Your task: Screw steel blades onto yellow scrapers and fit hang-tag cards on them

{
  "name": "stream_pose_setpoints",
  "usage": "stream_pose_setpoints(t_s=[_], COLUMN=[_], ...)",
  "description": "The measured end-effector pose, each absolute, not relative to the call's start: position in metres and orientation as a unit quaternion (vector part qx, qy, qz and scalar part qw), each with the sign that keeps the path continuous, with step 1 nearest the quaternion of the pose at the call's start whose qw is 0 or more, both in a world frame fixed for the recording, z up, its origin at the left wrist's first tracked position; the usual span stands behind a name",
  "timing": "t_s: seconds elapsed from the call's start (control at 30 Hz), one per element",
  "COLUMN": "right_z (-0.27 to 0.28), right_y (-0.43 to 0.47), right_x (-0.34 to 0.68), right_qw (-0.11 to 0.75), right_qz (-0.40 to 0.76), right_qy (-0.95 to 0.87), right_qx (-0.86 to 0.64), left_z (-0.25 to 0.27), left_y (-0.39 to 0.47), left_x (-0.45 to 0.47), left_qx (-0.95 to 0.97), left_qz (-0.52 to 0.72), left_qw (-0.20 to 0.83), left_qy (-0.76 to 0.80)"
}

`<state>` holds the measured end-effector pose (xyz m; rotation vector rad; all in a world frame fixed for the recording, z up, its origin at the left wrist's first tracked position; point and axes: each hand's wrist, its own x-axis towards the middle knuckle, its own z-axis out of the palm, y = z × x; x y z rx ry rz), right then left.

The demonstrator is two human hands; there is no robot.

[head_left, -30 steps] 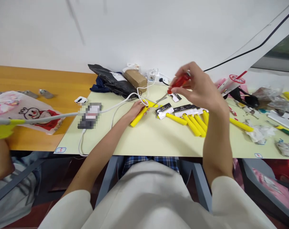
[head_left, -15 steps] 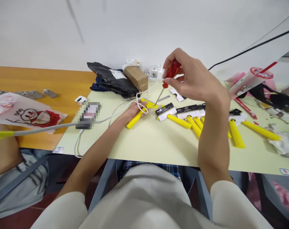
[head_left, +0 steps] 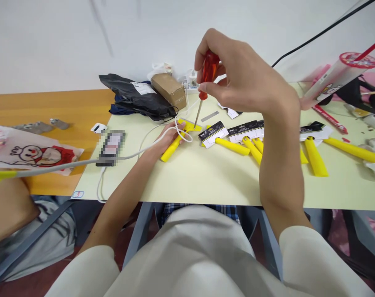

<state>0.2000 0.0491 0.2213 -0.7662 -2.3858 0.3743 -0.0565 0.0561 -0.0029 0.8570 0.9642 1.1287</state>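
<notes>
My left hand (head_left: 170,135) is closed around a yellow scraper (head_left: 171,150) that lies slanted on the table, its wide head pointing away from me. My right hand (head_left: 240,76) is raised above it, fingers wrapped about the red handle of a screwdriver (head_left: 210,68). The screwdriver stands nearly upright, its metal shaft reaching down to the scraper's head. Whether the tip sits in a screw is too small to tell. A thin grey metal strip (head_left: 210,116) lies just beyond. A white cable (head_left: 187,139) loops over the scraper near my left fingers.
Several yellow scrapers with black-and-white cards (head_left: 232,147) lie to the right, partly behind my right forearm. A black plastic bag (head_left: 138,99) and a cardboard box (head_left: 169,88) are at the back. A phone (head_left: 111,146) lies left; a drink cup (head_left: 338,80) stands right.
The view has shifted a little. My right hand and the screwdriver have tipped to a more upright position over the scraper's head. My left hand keeps its hold on the scraper.
</notes>
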Motion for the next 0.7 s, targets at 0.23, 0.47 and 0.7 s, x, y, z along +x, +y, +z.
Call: stream_pose_setpoints(t_s=[0.23, 0.47, 0.7], right_z=[0.223, 0.218, 0.214], right_y=[0.045, 0.049, 0.046], right_x=[0.195, 0.187, 0.181], right_qw=[0.288, 0.289, 0.294], right_qz=[0.153, 0.133, 0.179], right_qy=[-0.904, -0.897, -0.891], right_qx=[-0.278, -0.306, -0.298], left_z=[-0.001, -0.006, -0.005], left_y=[0.058, 0.058, 0.058], left_x=[-0.054, -0.056, -0.056], left_qx=[0.384, 0.398, 0.418], left_qz=[0.486, 0.498, 0.502], left_qw=[0.654, 0.647, 0.632], left_qy=[0.434, 0.419, 0.417])
